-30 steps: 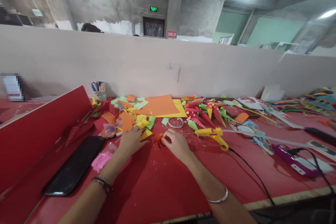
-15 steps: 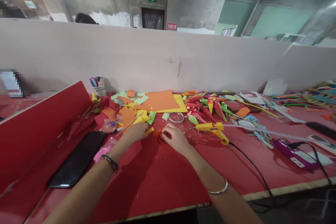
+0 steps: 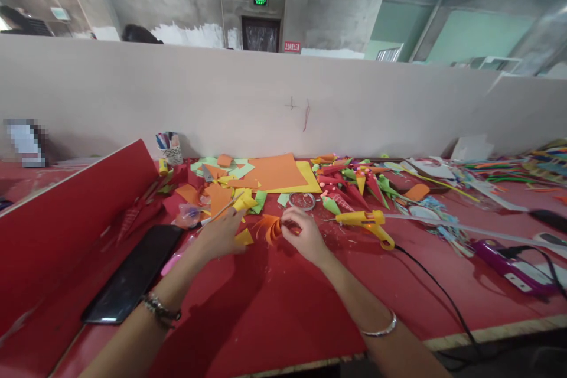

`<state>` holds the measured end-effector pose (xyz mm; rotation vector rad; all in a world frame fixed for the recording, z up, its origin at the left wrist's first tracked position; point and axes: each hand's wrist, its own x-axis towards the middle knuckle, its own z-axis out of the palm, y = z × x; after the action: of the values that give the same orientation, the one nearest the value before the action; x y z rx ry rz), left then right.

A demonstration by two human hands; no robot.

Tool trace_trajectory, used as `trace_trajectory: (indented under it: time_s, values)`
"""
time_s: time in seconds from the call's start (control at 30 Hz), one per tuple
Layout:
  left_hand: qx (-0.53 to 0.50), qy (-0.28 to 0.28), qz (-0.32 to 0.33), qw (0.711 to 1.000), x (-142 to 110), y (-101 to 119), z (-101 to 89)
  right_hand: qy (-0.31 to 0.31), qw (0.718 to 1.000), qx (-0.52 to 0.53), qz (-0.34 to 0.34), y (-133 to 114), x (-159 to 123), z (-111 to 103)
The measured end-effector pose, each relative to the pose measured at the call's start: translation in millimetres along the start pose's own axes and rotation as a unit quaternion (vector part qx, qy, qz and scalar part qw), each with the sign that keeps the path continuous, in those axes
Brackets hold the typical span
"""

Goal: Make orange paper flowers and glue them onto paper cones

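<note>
My right hand [image 3: 303, 235] pinches a bundle of curled orange paper strips [image 3: 271, 229] between thumb and fingers, just above the red tabletop. The strips fan out to the left of the fingertips. Left of them is my left hand [image 3: 221, 235], somewhat blurred, with a small piece of yellow paper [image 3: 244, 237] between its thumb and fingers. Behind the right hand lies a clear round ring-shaped roll [image 3: 302, 201]. A yellow glue gun [image 3: 363, 221] rests on its side to the right, its nozzle pointing toward that hand.
Orange sheet paper [image 3: 279, 171] and a heap of small paper cones [image 3: 349, 180] lie along the white partition [image 3: 221, 94]. At left are a black phone [image 3: 133, 274], paper scraps and a pen cup [image 3: 172, 150]. A purple power strip [image 3: 514, 269] and black cord lie right.
My left hand has moved left and nearer with the yellow paper, away from the orange strips. In my right hand the strips have spread into a wider fan.
</note>
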<state>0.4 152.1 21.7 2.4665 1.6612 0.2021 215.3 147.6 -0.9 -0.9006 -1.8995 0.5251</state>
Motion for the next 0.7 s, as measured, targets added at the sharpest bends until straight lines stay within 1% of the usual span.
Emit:
trace_trajectory:
  time_s: [0.1, 0.17, 0.23, 0.33, 0.4, 0.47, 0.57, 0.7]
  values:
    - [-0.076, 0.042, 0.082, 0.993, -9.1, 3.2, 0.5, -0.039, 0.998, -0.012, -0.048, -7.5, -2.7, 0.9]
    - [-0.135, 0.067, 0.140, 0.979, -12.2, 7.3, 5.7, -0.071, 0.995, -0.024, -0.068, -12.5, -5.2, 3.0]
    - [-0.178, 0.082, 0.172, 0.965, -13.5, 10.7, 13.2, -0.089, 0.993, -0.030, -0.077, -16.8, -7.2, 5.2]
    - [-0.190, 0.096, 0.189, 0.959, -14.1, 13.6, 22.9, -0.095, 0.991, -0.031, -0.087, -21.5, -8.6, 7.7]
    - [-0.182, 0.098, 0.199, 0.958, -14.6, 16.3, 25.2, -0.096, 0.992, -0.015, -0.083, -23.7, -8.8, 9.1]
    - [-0.189, 0.100, 0.208, 0.955, -15.6, 20.2, 24.1, -0.102, 0.992, 0.013, -0.071, -25.6, -9.0, 10.4]
    - [-0.227, 0.108, 0.210, 0.945, -17.2, 25.8, 20.0, -0.105, 0.992, 0.050, -0.058, -28.1, -9.0, 11.8]
    - [-0.256, 0.112, 0.203, 0.938, -19.4, 25.7, 20.0, -0.098, 0.991, 0.078, -0.040, -28.9, -8.8, 12.5]
